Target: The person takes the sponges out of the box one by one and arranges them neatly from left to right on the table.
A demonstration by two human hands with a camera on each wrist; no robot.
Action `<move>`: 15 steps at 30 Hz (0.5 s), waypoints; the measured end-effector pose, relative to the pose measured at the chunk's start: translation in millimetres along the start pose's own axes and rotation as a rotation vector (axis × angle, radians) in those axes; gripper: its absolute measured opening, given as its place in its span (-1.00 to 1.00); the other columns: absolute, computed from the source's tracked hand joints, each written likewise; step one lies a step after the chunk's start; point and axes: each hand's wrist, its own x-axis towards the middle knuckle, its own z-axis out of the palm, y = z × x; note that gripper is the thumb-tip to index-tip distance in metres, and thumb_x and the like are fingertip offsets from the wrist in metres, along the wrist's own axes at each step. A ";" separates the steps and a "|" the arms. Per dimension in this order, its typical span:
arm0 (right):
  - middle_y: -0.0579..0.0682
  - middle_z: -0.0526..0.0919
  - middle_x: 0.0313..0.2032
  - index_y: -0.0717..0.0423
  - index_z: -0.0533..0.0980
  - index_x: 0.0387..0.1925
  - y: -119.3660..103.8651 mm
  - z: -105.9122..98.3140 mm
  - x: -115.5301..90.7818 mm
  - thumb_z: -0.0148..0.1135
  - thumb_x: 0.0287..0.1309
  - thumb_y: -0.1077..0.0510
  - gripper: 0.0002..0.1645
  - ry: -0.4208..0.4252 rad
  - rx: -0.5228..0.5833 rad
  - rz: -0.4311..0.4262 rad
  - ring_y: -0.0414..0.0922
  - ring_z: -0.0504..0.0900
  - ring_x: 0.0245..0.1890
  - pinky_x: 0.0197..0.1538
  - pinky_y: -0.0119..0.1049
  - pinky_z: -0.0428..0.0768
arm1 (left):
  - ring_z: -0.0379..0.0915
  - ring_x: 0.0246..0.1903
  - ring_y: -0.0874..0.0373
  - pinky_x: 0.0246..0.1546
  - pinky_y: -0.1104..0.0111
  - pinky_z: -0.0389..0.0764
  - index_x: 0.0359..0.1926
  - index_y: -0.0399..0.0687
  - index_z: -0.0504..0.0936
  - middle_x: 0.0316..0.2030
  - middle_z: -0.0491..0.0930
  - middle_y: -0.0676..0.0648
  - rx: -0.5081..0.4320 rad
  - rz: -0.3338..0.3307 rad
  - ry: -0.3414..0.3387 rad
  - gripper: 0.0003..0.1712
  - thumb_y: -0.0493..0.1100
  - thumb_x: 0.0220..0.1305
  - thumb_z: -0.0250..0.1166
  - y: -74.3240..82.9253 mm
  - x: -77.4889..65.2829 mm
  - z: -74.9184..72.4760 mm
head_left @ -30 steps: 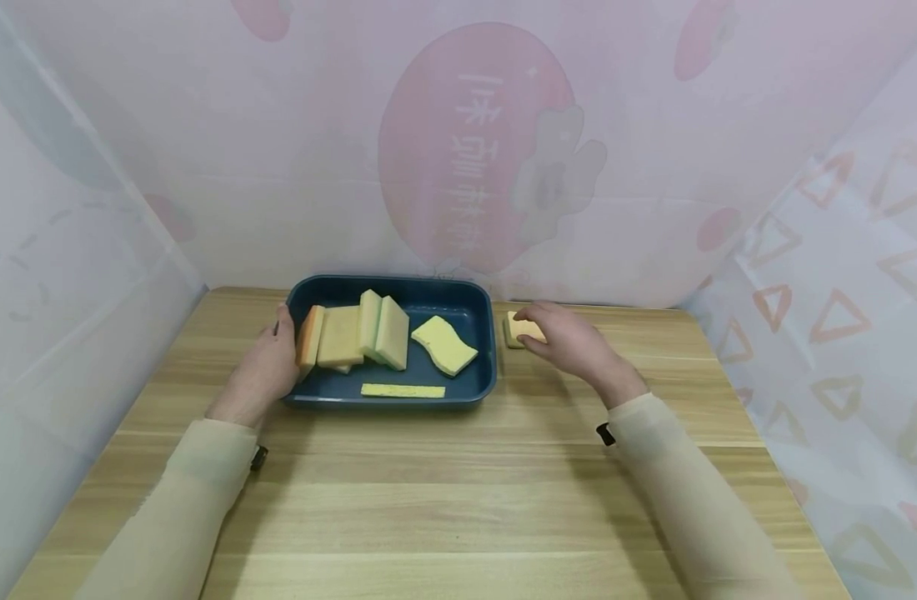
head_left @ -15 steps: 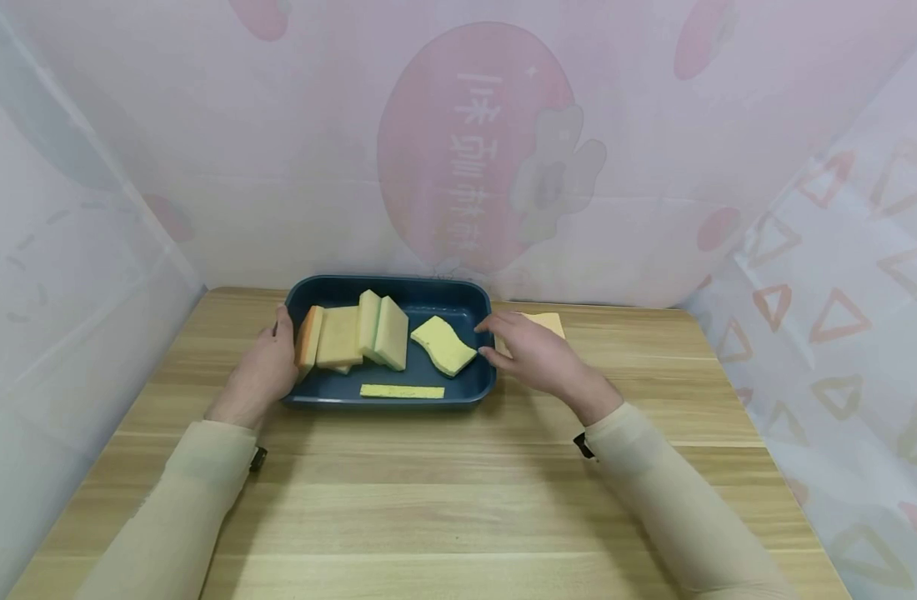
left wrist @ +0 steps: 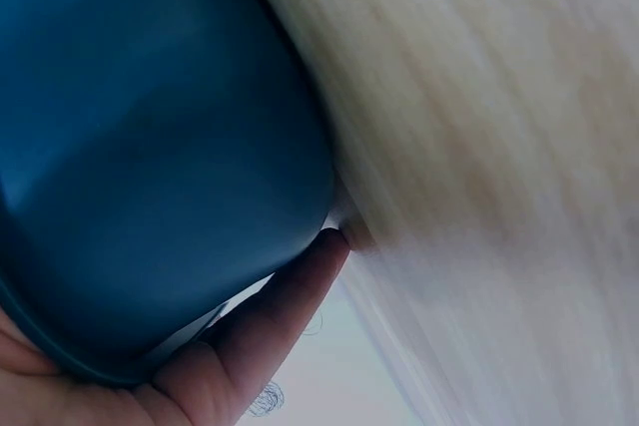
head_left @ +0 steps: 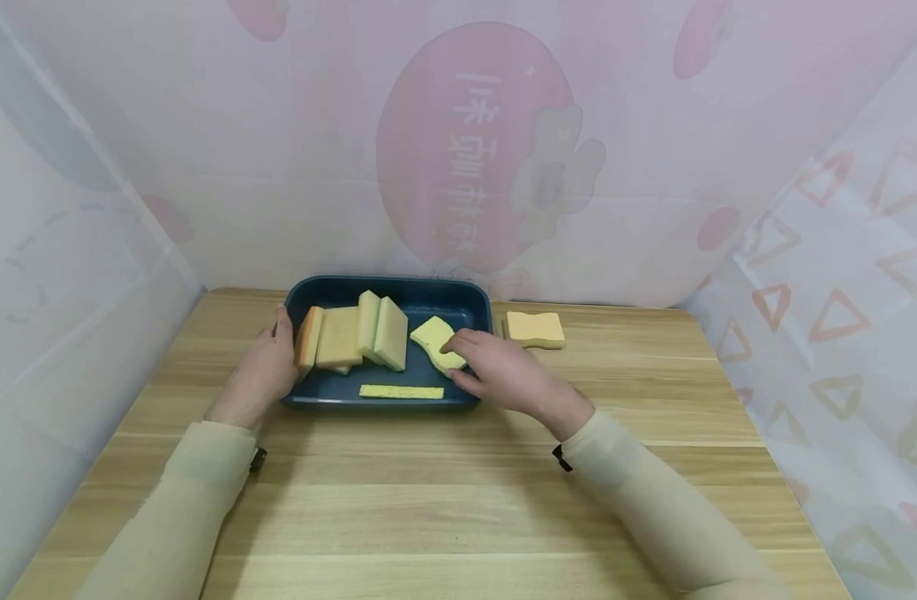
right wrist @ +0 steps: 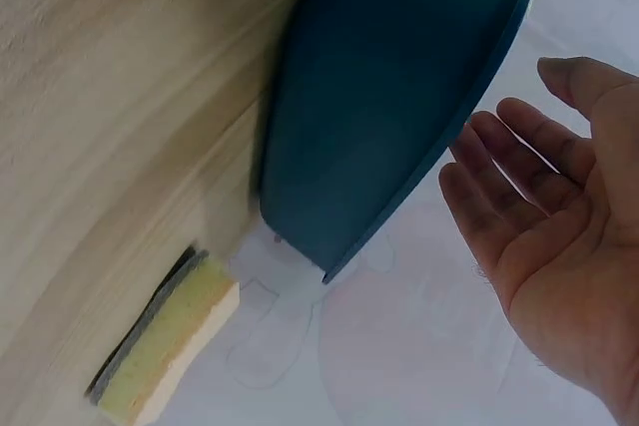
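Right grip (head_left: 505, 372), yellow sponge (head_left: 433, 336) below, in tray (head_left: 439, 298)

The right hand (head_left: 507, 371) has moved left and slightly nearer. A second ago it was at the wavy-edged sponge (head_left: 534, 327) on the right of the table; half a second ago its fingers reached the tray's right rim. Now they extend over the blue tray (head_left: 387, 278), covering its near right corner and part of the S-shaped yellow sponge (head_left: 433, 337). The wavy-edged sponge has come fully into view. The right sleeve (head_left: 646, 492) has followed leftward.
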 end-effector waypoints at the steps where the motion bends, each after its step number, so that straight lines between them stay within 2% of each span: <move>1: 0.09 0.82 0.26 0.19 0.70 0.41 -2.1 0.8 0.6 0.41 0.72 0.03 -0.54 -0.010 0.001 -0.005 -0.04 0.84 0.15 0.23 -0.11 0.88 | 0.31 0.57 -0.79 0.48 -0.59 0.53 0.85 -0.37 -0.60 0.67 0.04 -0.86 -0.001 0.001 -0.001 0.15 -0.43 0.65 0.04 -0.1 -0.1 0.0; 8: 0.12 0.80 0.36 0.19 0.67 0.47 -16.0 8.5 4.4 0.31 0.79 -0.05 -0.48 -0.087 0.024 -0.027 0.00 0.81 0.33 0.44 -0.06 0.81 | 0.29 0.58 -0.79 0.48 -0.59 0.54 0.84 -0.36 -0.61 0.68 0.03 -0.86 -0.006 -0.004 -0.008 0.15 -0.43 0.65 0.03 0.1 -0.7 -0.3; 15: 0.03 0.80 0.38 0.11 0.67 0.50 -27.6 18.7 9.4 0.27 0.82 -0.10 -0.48 -0.138 0.021 -0.034 -0.06 0.81 0.36 0.45 -0.11 0.81 | 0.32 0.57 -0.77 0.48 -0.58 0.55 0.85 -0.41 -0.57 0.67 0.07 -0.85 0.003 -0.001 0.000 0.13 -0.42 0.66 0.03 1.2 -0.8 -0.5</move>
